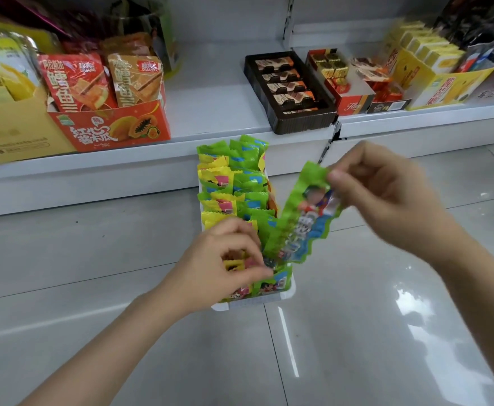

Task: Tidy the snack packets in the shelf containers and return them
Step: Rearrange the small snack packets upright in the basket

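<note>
Glossy grey tiled floor reflects light below a white shelf.

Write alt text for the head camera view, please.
The right hand pinches a green snack packet above a white container of green and yellow packets on the floor, while the left hand grips packets at its near end. Behind stands a white shelf of snack boxes.

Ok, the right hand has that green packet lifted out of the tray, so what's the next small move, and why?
Probably lower the green packet into the gap at the near end of the white tray. The right hand pinches its top edge, its bottom already points there, and the left hand presses the yellow packets aside.
</note>
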